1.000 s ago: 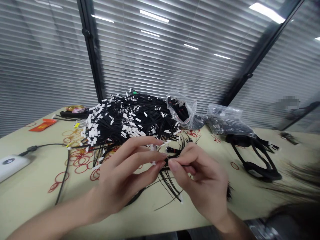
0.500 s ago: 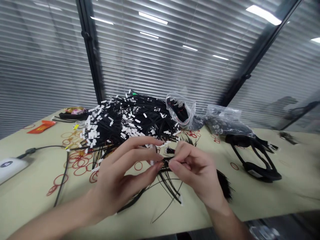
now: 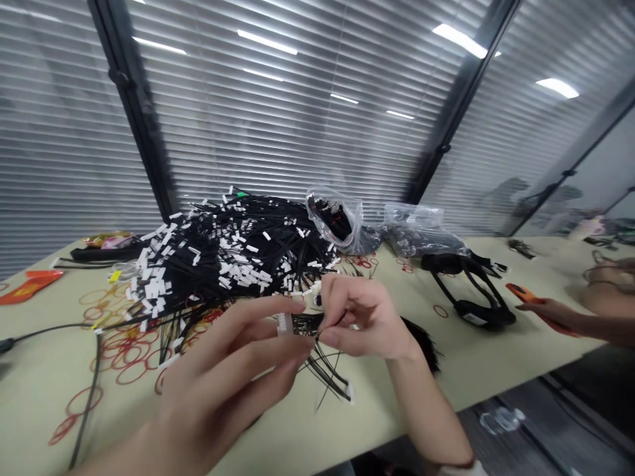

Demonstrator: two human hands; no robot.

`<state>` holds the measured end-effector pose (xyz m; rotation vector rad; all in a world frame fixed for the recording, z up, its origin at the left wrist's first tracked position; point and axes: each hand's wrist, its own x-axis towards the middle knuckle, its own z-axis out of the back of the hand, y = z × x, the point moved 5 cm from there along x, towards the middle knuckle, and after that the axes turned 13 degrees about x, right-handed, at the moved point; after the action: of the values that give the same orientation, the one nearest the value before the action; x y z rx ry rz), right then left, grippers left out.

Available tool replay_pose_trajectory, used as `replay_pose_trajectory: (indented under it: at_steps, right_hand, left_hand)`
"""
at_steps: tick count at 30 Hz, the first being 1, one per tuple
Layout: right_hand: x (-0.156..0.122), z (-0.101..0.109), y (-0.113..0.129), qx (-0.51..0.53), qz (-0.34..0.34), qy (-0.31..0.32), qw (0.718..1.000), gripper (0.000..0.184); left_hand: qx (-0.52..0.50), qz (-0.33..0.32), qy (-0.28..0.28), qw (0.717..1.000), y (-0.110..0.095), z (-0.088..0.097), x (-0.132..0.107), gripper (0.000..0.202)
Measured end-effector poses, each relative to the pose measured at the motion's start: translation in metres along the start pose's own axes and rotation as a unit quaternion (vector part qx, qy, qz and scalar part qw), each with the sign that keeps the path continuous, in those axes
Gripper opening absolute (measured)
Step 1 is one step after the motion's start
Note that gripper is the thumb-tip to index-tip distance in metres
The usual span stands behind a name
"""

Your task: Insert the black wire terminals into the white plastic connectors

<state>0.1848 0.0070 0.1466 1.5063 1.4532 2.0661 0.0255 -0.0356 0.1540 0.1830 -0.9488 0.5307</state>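
My left hand (image 3: 233,373) is closed on a small white multi-pin plastic connector (image 3: 284,324), which shows between its fingers. Just to the right, my right hand (image 3: 364,317) pinches a thin black wire (image 3: 342,317) close to the left fingertips. Exactly where the wire's end meets the connector is hidden by fingers. Below both hands lie several black wires (image 3: 327,377) with a white connector (image 3: 351,391) at their end. Beyond them rises a big heap of black cables (image 3: 268,254) with white connectors.
Red and yellow rubber bands (image 3: 133,354) lie at left, beside a black cable (image 3: 89,403) and an orange packet (image 3: 30,285). Clear plastic bags (image 3: 421,231) stand at the back, a black strap-like headset (image 3: 479,311) at right. A co-worker's hand (image 3: 555,311) holds an orange object (image 3: 520,293).
The view has swung to the right, bringing a co-worker's hand with an orange object into sight. My hands stay close together, with more of the white connector showing.
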Motion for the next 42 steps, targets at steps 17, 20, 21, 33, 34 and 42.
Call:
replay_pose_trajectory:
  at_steps: [17, 20, 21, 33, 34, 42]
  right_hand:
    - [0.015, 0.011, -0.024, 0.209, 0.005, 0.032, 0.977, 0.012]
    - [0.024, 0.012, -0.033, 0.244, 0.006, 0.023, 0.969, 0.017]
    - [0.025, 0.012, -0.035, 0.253, 0.008, 0.021, 0.967, 0.017]
    - [0.025, 0.014, -0.034, 0.241, 0.015, 0.017, 0.97, 0.012]
    - [0.025, 0.014, -0.034, 0.241, 0.013, 0.016, 0.97, 0.011]
    - [0.026, 0.014, -0.036, 0.22, 0.021, 0.015, 0.975, 0.014]
  left_hand:
    - [0.05, -0.026, -0.006, 0.998, -0.004, -0.002, 0.002, 0.025]
    - [0.071, -0.018, -0.011, 0.997, 0.0, -0.005, 0.003, 0.031]
    - [0.081, -0.014, -0.016, 0.997, 0.001, -0.006, 0.004, 0.033]
    - [0.096, 0.008, -0.01, 0.995, 0.007, -0.011, 0.004, 0.041]
    - [0.097, 0.008, -0.01, 0.995, 0.007, -0.011, 0.004, 0.041]
    - [0.084, 0.019, -0.005, 0.996, 0.009, -0.01, 0.006, 0.039]
